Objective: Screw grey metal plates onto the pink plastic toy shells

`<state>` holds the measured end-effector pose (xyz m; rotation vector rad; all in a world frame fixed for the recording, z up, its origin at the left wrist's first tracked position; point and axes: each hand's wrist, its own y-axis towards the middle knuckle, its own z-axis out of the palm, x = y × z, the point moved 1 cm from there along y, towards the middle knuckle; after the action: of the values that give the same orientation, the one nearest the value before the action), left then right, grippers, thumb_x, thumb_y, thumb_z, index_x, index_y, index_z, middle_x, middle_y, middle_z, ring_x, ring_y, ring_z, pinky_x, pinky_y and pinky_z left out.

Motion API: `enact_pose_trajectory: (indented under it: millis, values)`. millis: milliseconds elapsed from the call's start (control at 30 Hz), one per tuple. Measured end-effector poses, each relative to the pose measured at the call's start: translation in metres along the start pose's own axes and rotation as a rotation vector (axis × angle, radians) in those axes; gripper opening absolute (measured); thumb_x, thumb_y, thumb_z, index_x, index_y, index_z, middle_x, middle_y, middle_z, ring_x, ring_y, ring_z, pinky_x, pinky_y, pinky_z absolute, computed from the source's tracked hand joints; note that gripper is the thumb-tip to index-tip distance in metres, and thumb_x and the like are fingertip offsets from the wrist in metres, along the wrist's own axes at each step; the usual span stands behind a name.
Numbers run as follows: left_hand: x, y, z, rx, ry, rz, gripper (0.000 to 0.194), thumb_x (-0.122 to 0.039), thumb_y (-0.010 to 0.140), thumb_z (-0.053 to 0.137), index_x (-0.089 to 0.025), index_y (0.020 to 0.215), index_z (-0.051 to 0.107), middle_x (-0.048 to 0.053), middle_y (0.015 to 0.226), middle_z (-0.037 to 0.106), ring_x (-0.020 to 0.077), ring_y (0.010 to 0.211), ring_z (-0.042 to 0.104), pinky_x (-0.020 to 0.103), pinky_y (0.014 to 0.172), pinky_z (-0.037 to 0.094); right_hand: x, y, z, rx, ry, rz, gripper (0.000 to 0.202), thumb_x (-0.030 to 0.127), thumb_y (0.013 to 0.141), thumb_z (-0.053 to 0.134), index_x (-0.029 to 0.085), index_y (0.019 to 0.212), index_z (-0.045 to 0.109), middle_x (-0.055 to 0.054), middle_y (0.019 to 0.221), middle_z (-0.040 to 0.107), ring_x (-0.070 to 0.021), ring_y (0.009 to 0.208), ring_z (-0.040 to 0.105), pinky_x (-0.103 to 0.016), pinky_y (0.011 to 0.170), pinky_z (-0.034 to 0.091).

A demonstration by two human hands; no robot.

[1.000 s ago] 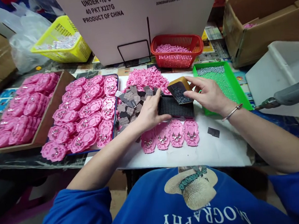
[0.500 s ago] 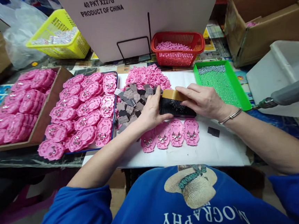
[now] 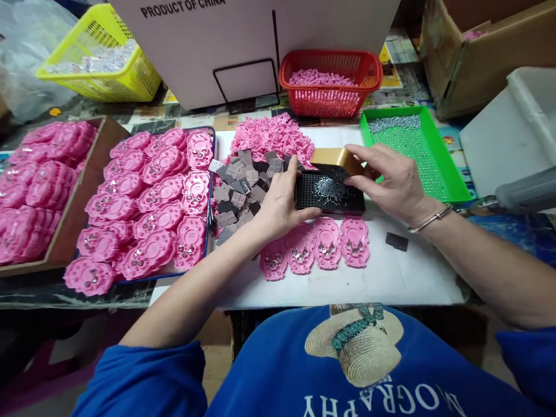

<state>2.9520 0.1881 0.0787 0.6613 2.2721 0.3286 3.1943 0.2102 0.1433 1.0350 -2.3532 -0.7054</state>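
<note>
My left hand grips the left end of a black perforated tray, thumb along the near edge and fingers on the far side. A loose heap of small screws lies on the tray's holes. At the right end, my right hand is closed on a gold-coloured block, which rests along the tray's far edge; its fingertips touch the tray's right side. Just in front stand several pink plastic plates in a row, with small metal parts on them. Grey and black flat pieces are piled beside my left hand.
Pink small parts lie heaped behind the tray. Around the worktop are a red basket, green tray with screws, yellow basket, loaded blue-rimmed tray, carton of plates and, at right, a power screwdriver.
My right hand has moved slightly right and tilted the gold-coloured block toward the tray's far right corner, uncovering the heap of screws. My left hand keeps its hold.
</note>
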Motion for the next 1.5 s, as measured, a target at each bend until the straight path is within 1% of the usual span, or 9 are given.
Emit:
enact_pose_trajectory:
  millis: [233, 433, 600, 733, 833, 967, 1100, 1300, 1500]
  values:
    - [0.006, -0.002, -0.001, 0.016, -0.027, 0.021, 0.117, -0.054, 0.077, 0.076, -0.019, 0.161, 0.002, 0.019, 0.136, 0.053, 0.0321, 0.116, 0.05, 0.052, 0.101, 0.044, -0.002, -0.006, -0.003, -0.052, 0.008, 0.115, 0.046, 0.033, 0.089, 0.068, 0.026, 0.134, 0.06, -0.004, 0.096, 0.067, -0.0165, 0.071, 0.061, -0.035, 0.067, 0.057]
    - [0.007, -0.002, 0.0, 0.018, 0.006, 0.029, 0.117, -0.062, 0.079, 0.072, -0.016, 0.16, 0.002, 0.02, 0.134, 0.052, 0.0332, 0.116, 0.05, 0.053, 0.101, 0.044, 0.012, -0.007, -0.003, -0.034, -0.054, -0.242, 0.047, 0.019, 0.092, 0.063, 0.023, 0.138, 0.055, -0.007, 0.107, 0.07, -0.0181, 0.091, 0.067, -0.03, 0.076, 0.06]
    - [0.006, -0.001, 0.0, 0.03, 0.011, 0.034, 0.115, -0.064, 0.081, 0.069, -0.018, 0.16, 0.0, 0.019, 0.136, 0.052, 0.0341, 0.118, 0.05, 0.054, 0.103, 0.042, 0.012, -0.007, -0.001, -0.047, -0.097, -0.377, 0.045, 0.016, 0.092, 0.063, 0.02, 0.136, 0.055, -0.008, 0.107, 0.072, -0.018, 0.093, 0.069, -0.029, 0.076, 0.061]
    - [0.007, -0.001, -0.001, 0.032, -0.009, 0.046, 0.117, -0.066, 0.08, 0.069, -0.016, 0.16, 0.0, 0.02, 0.137, 0.052, 0.0337, 0.118, 0.05, 0.053, 0.103, 0.042, 0.009, -0.007, -0.004, -0.046, -0.048, -0.176, 0.05, 0.019, 0.091, 0.065, 0.029, 0.139, 0.053, -0.005, 0.113, 0.07, -0.0186, 0.094, 0.068, -0.033, 0.081, 0.061]
    - [0.008, -0.001, -0.002, 0.039, -0.024, 0.049, 0.117, -0.066, 0.079, 0.07, -0.015, 0.16, 0.003, 0.02, 0.139, 0.052, 0.0324, 0.118, 0.05, 0.05, 0.103, 0.043, 0.007, -0.007, -0.004, -0.032, 0.027, 0.019, 0.045, 0.025, 0.09, 0.067, 0.034, 0.133, 0.058, -0.003, 0.104, 0.069, -0.0185, 0.084, 0.066, -0.035, 0.074, 0.061]
    - [0.008, -0.001, -0.003, 0.043, -0.028, 0.05, 0.115, -0.065, 0.08, 0.07, -0.017, 0.16, 0.004, 0.02, 0.139, 0.053, 0.031, 0.117, 0.05, 0.048, 0.101, 0.045, -0.003, -0.009, 0.004, -0.138, 0.224, 0.238, 0.047, 0.032, 0.084, 0.074, 0.032, 0.129, 0.061, -0.003, 0.1, 0.067, -0.0172, 0.078, 0.065, -0.034, 0.064, 0.06]
    - [0.007, -0.001, -0.005, 0.043, -0.009, 0.042, 0.113, -0.064, 0.081, 0.069, -0.016, 0.16, 0.005, 0.021, 0.138, 0.053, 0.031, 0.116, 0.051, 0.048, 0.1, 0.046, -0.021, -0.01, 0.011, -0.154, 0.395, 0.449, 0.052, 0.04, 0.083, 0.074, 0.029, 0.132, 0.059, -0.004, 0.098, 0.068, -0.0153, 0.067, 0.063, -0.03, 0.052, 0.057]
    - [0.005, 0.0, -0.009, 0.061, 0.026, 0.05, 0.109, -0.064, 0.083, 0.067, -0.018, 0.161, 0.007, 0.02, 0.138, 0.054, 0.0317, 0.118, 0.052, 0.048, 0.099, 0.047, -0.036, -0.014, 0.015, -0.156, 0.449, 0.504, 0.053, 0.052, 0.086, 0.068, 0.025, 0.13, 0.057, -0.003, 0.087, 0.068, -0.0147, 0.061, 0.061, -0.027, 0.044, 0.052]
    - [0.003, 0.001, -0.012, 0.076, 0.046, 0.065, 0.104, -0.065, 0.084, 0.066, -0.016, 0.16, 0.014, 0.02, 0.137, 0.054, 0.0326, 0.118, 0.052, 0.049, 0.1, 0.047, -0.026, -0.014, 0.012, -0.14, 0.334, 0.417, 0.056, 0.048, 0.089, 0.066, 0.025, 0.138, 0.051, -0.004, 0.097, 0.067, -0.0151, 0.068, 0.063, -0.029, 0.052, 0.057]
